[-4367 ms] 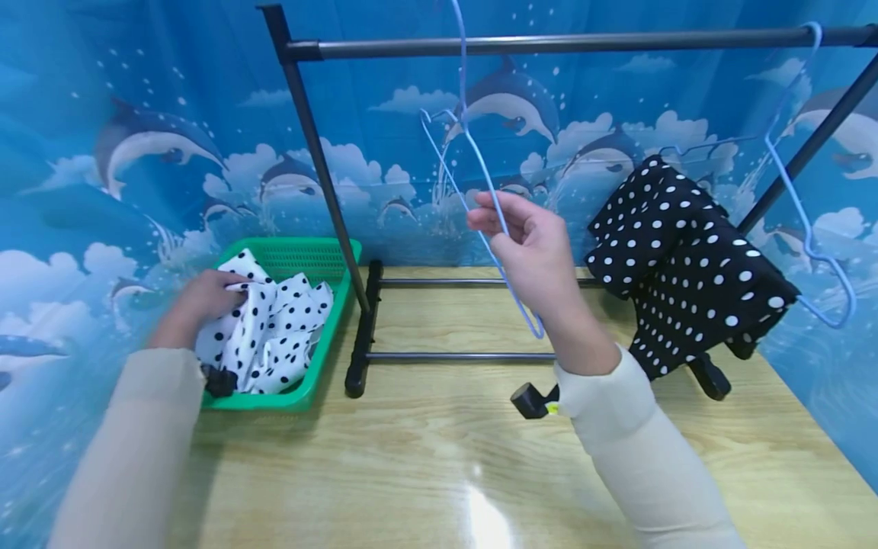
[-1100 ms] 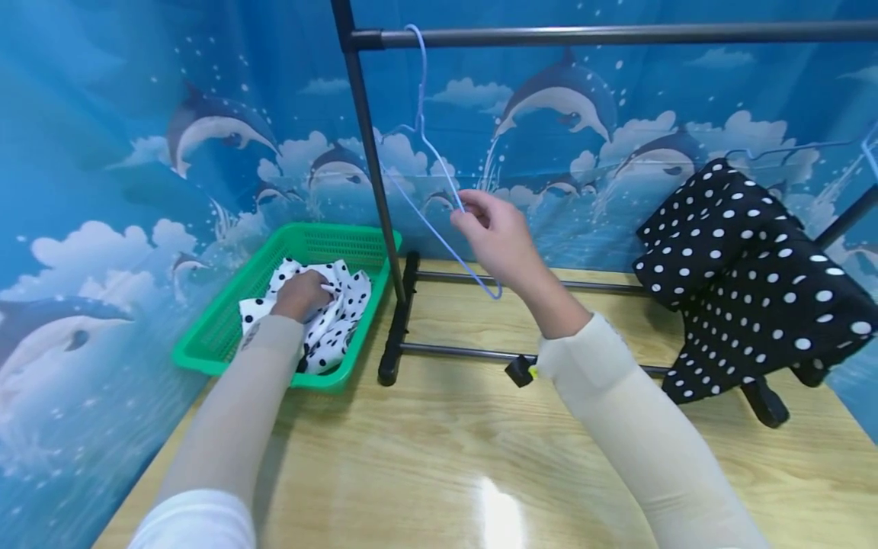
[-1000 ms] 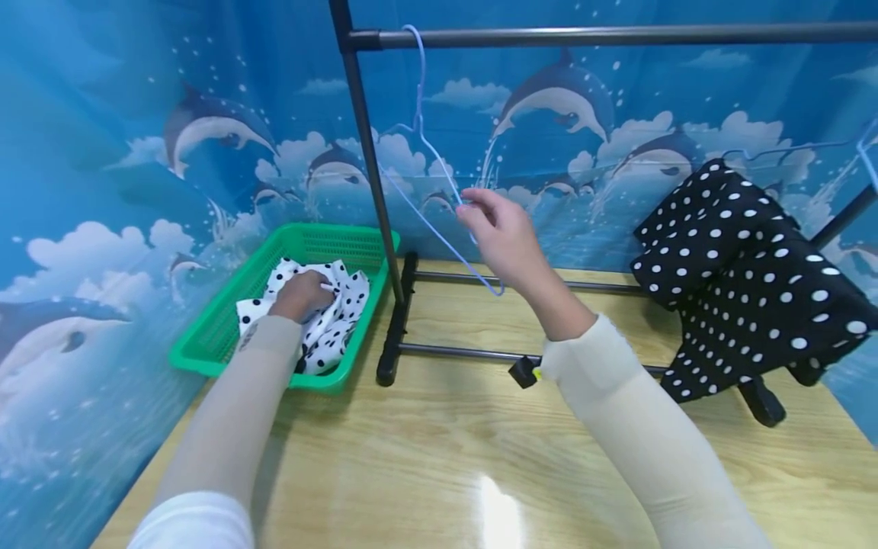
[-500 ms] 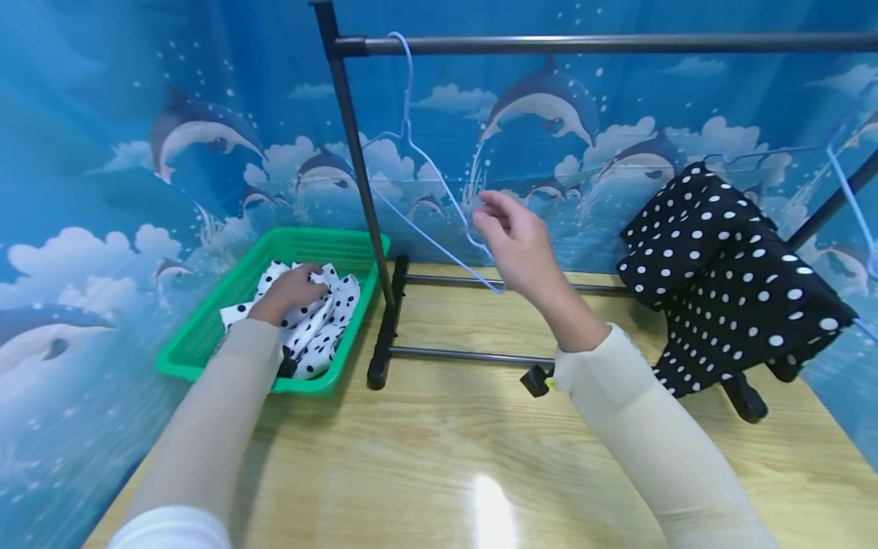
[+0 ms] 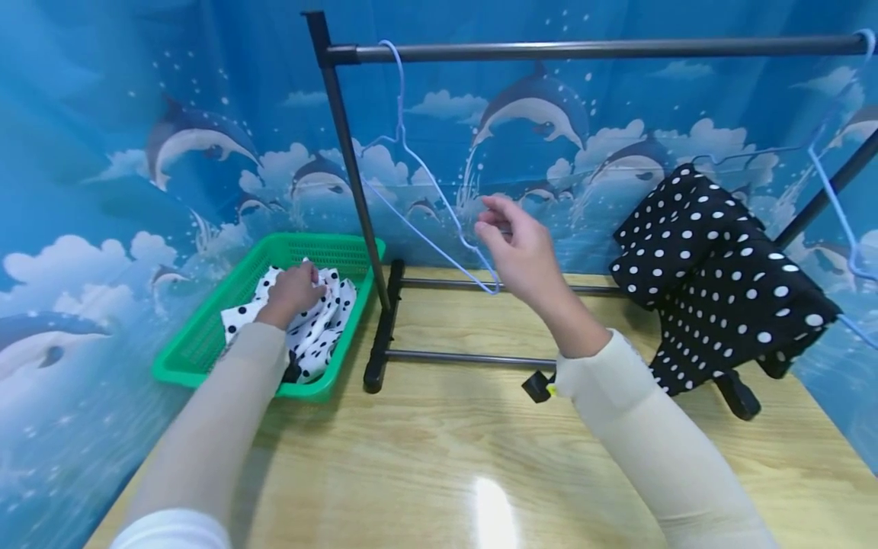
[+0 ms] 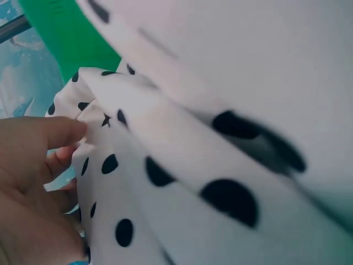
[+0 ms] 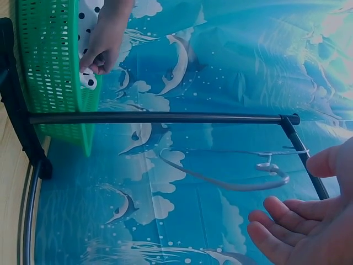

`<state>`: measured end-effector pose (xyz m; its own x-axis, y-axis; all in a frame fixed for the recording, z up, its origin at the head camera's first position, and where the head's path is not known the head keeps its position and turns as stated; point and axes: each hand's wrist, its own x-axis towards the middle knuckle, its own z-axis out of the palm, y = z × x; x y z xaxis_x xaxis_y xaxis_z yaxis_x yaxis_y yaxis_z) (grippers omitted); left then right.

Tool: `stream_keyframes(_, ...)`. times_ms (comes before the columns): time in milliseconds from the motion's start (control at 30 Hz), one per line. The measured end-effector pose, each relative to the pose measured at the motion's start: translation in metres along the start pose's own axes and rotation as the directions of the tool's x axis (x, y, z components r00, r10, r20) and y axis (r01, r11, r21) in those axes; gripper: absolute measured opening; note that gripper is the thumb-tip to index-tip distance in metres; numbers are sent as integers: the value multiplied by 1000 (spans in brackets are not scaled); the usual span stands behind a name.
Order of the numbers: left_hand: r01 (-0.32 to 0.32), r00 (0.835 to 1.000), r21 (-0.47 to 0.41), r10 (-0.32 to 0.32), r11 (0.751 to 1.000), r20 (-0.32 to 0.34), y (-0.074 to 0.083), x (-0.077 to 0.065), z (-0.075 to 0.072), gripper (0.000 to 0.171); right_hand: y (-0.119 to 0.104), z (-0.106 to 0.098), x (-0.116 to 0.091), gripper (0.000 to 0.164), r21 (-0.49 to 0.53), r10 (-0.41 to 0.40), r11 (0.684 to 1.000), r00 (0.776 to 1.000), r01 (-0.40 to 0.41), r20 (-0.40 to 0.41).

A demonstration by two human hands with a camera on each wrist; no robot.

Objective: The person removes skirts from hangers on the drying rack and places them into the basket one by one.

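Note:
In the head view my left hand point(image 5: 295, 293) reaches into the green basket point(image 5: 199, 335), pinching a white cloth with black dots point(image 5: 322, 335). The left wrist view shows that hand's thumb and fingertips at the cloth's folded edge point(image 6: 99, 138); fabric fills most of that view. My right hand point(image 5: 521, 248) is in the air beside a light-blue wire hanger point(image 5: 439, 191), fingers loosely bent and holding nothing. The hanger hangs by its hook from the rod point(image 5: 549, 50), near the left post. In the right wrist view the hanger point(image 7: 220, 185) stands apart from the right hand point(image 7: 303, 221).
A black cloth with white dots point(image 5: 713, 274) hangs at the right on another blue hanger point(image 5: 833, 198). The rack's left post point(image 5: 350, 168) rises close beside the basket, and its lower bars point(image 5: 473, 357) run across the wooden table point(image 5: 411, 457). A dolphin-print curtain stands behind.
Since 4.4 s ago the nearer hanger has slid left along the rod. About a second ago my right fingers were on it; they have let go. My left hand has shifted within the basket.

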<state>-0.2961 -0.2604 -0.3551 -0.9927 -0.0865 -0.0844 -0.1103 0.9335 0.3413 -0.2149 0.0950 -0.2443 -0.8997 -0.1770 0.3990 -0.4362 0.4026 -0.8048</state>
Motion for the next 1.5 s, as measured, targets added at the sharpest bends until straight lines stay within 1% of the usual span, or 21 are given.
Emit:
stream_keyframes(33,-6,1000,16,6,1000,-8,-1,0,1,20,0,0,-1,44,2,0,1000,1000,0,-1)
stream_keyframes(100,-14,1000,41,15,999,-6,0,0,4,23,1,1,-1,45,6,0,1000,1000,0,-2)
stream_keyframes(167,-28,999,70,25,997,36,0,-1,6,33,2,2,-2,45,8,4,1000,1000,-4,-5)
stream_keyframes(233,-34,993,96,23,995,115,0,0,9,45,3,2,-3,45,10,6,1000,1000,-6,-7)
stream_keyframes(267,-35,983,85,19,996,181,0,2,10,53,4,2,-3,45,11,7,1000,1000,-7,-7)
stream_keyframes(300,-29,967,66,12,997,253,-1,3,11,60,4,1,-3,45,12,8,1000,1000,-8,-8)
stream_keyframes(333,-18,948,48,1,999,319,-2,4,12,67,5,1,-3,45,14,11,1000,1000,-11,-8)
stream_keyframes(400,19,905,9,-21,1000,426,-4,6,14,78,6,1,-3,45,16,17,1000,1000,-17,-11)
stream_keyframes(433,36,883,-7,-29,999,468,-6,7,15,82,7,1,-4,45,17,21,1000,1000,-21,-12)
stream_keyframes(467,54,867,-19,-37,998,497,-7,8,15,85,7,1,-4,45,18,26,1000,1000,-26,-14)
stream_keyframes(500,59,862,-15,-43,998,505,-7,7,16,86,8,1,-4,45,21,30,999,999,-30,-16)
stream_keyframes(600,58,866,11,-56,998,497,-7,7,17,86,9,-1,-5,45,17,40,999,999,-40,-15)
stream_keyframes(700,28,880,37,-42,999,474,-5,5,16,81,10,-2,-7,46,11,43,999,999,-43,-9)
stream_keyframes(867,-19,907,48,-3,999,421,4,1,3,69,13,-7,-10,45,4,41,999,999,-41,-4)
stream_keyframes(1033,-27,920,34,11,999,392,14,-3,-10,58,17,-13,-13,45,-27,44,999,999,-45,-10)
stream_keyframes(1100,-31,930,27,19,999,366,15,-4,-15,57,18,-16,-13,45,-45,43,998,999,-44,-13)
stream_keyframes(1167,-41,949,17,34,999,312,17,-5,-19,56,19,-19,-15,45,-68,39,997,999,-40,-19)
stream_keyframes(1233,-64,969,5,61,998,238,18,-6,-23,57,20,-23,-16,45,-90,26,996,999,-29,-27)
stream_keyframes(1300,-85,983,-7,85,996,165,19,-5,-27,60,20,-27,-18,45,-109,13,994,999,-16,-30)
stream_keyframes(1400,-101,992,-59,106,993,76,23,-5,-35,64,20,-33,-20,45,-140,-7,990,999,3,-34)
stream_keyframes(1500,-118,993,-131,119,984,-1,29,-9,-42,69,20,-39,-22,45,-179,-24,984,999,16,-42)
